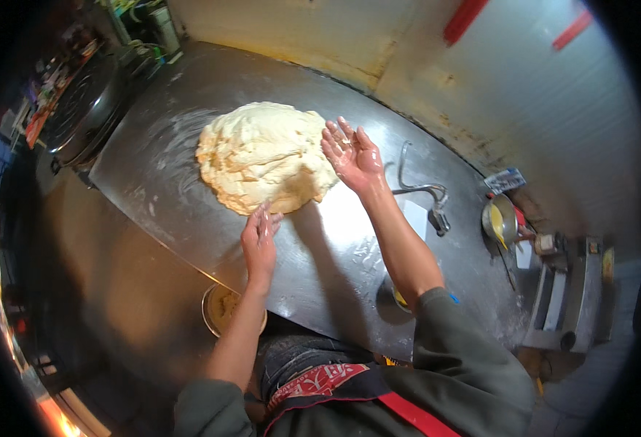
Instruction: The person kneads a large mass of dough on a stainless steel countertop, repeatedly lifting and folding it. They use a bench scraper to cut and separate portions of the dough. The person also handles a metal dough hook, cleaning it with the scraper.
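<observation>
A large, pale, lumpy mass of dough lies on the stainless steel worktop. My left hand is at the near edge of the dough, fingers extended and holding nothing; whether the fingertips touch it cannot be told. Just off the right edge of the dough, my right hand is raised, palm up with its fingers apart. Both hands look wet or oily, and bits of dough stick to the right palm.
A bent metal hook lies right of my right hand, near a white scraper-like sheet. A metal bowl stands farther right. Below the front edge is a round container. A dark round pan stands left; a wall runs behind.
</observation>
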Demonstrator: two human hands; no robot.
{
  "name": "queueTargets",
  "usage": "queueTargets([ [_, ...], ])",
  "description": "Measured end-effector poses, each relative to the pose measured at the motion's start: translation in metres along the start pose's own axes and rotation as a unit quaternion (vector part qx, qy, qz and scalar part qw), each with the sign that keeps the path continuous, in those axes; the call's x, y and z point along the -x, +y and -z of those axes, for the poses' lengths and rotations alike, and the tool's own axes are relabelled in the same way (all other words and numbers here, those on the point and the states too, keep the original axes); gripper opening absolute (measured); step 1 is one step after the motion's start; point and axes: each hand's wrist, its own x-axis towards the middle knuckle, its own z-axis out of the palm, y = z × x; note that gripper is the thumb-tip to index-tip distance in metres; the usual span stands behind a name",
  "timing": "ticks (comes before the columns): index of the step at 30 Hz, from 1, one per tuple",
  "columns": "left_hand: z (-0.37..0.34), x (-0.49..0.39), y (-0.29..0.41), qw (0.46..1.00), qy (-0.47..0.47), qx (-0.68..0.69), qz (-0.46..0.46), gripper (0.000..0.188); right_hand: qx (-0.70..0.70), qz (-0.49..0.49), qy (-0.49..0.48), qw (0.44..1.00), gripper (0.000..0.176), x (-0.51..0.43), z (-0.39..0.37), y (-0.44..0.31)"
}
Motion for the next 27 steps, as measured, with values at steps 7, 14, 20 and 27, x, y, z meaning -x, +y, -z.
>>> queueTargets([
  [7,0.087,0.075,0.004,0.988,0.125,-0.090,-0.017,0.034,0.116,-0.018,0.025,0.993,0.049,-0.157,0.005,0.112],
  [14,0.123,0.100,0.006,0.979,0.171,-0.108,-0.020,0.033,0.081,-0.025,-0.161,0.983,0.044,-0.181,-0.082,0.080],
  [20,0.094,0.071,0.020,0.988,0.142,-0.053,-0.009,0.035,0.020,-0.037,-0.216,0.976,0.049,-0.120,-0.145,0.024],
  [27,0.072,0.060,0.018,0.999,0.054,-0.005,0.007,0.036,0.552,0.029,-0.087,0.829,0.051,0.095,-0.063,-0.032],
])
